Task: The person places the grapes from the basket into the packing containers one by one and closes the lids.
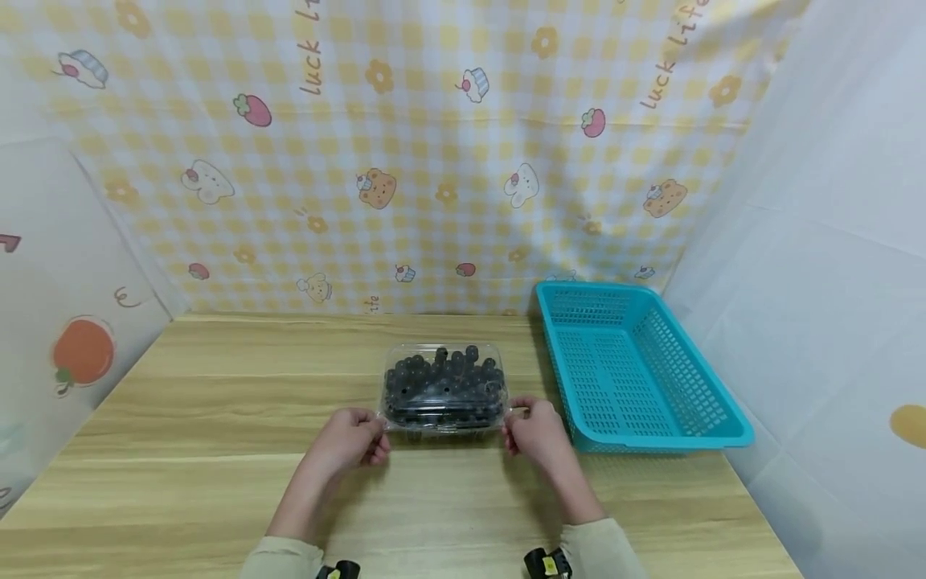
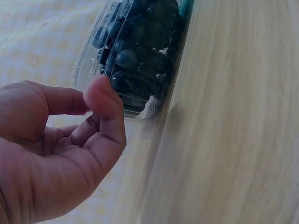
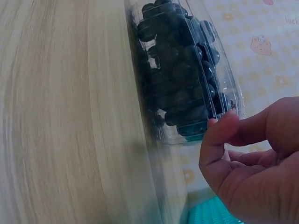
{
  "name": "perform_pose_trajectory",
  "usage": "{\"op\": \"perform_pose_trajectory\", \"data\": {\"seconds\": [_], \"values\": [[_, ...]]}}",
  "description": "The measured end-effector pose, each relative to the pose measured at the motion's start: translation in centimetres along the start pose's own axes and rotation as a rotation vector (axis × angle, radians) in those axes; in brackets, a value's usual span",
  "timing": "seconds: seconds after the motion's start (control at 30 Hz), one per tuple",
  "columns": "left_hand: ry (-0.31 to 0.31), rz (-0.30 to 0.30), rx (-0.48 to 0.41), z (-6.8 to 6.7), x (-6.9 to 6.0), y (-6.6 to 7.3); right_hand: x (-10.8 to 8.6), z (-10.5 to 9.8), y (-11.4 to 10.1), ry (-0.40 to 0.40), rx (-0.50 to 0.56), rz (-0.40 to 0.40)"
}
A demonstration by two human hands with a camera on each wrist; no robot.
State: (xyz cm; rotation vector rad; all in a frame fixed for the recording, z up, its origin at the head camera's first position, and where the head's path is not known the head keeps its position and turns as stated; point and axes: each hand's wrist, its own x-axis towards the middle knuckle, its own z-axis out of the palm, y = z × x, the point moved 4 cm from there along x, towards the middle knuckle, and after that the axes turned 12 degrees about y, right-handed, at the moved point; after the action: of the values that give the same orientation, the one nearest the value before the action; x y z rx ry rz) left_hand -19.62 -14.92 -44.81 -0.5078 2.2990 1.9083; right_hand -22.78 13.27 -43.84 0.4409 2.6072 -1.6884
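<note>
A clear plastic clamshell box (image 1: 443,428) of dark round grapes (image 1: 452,371) sits on the wooden table, its lid down over the fruit. At the box's near left corner, my left hand (image 1: 352,441) pinches the plastic edge between thumb and curled forefinger. My right hand (image 1: 538,436) does the same at the near right corner. The left wrist view shows the left hand (image 2: 70,144) with its thumb tip over the box's rim, grapes pressed against the clear side. In the right wrist view the right hand (image 3: 252,163) has thumb and forefinger meeting at the lid edge.
A turquoise plastic basket (image 1: 694,441) with slotted sides stands right of the box, close to the right hand. A checked cloth (image 1: 434,241) hangs behind the wooden table (image 1: 217,386), and pale sheets (image 1: 817,265) close off both sides.
</note>
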Motion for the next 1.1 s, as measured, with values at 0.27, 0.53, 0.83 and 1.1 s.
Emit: {"op": "perform_pose_trajectory", "data": {"seconds": [0.27, 0.53, 0.83, 1.1], "values": [[-0.006, -0.001, 0.015, 0.0, -0.1, 0.1, -0.2, -0.2, -0.7, -0.018, -0.096, -0.039], [-0.047, -0.006, 0.042, 0.0, -0.1, 0.6, -0.5, -0.9, -1.7, -0.053, -0.262, -0.076], [0.008, 0.083, 0.211, -1.2, 0.2, 2.1, -0.5, -1.9, -4.1, -0.071, -0.47, -0.238], [0.153, 0.384, 0.607, -3.3, -1.0, 8.0, -0.9, -3.2, -7.2, -0.115, -0.51, -0.395]]}}
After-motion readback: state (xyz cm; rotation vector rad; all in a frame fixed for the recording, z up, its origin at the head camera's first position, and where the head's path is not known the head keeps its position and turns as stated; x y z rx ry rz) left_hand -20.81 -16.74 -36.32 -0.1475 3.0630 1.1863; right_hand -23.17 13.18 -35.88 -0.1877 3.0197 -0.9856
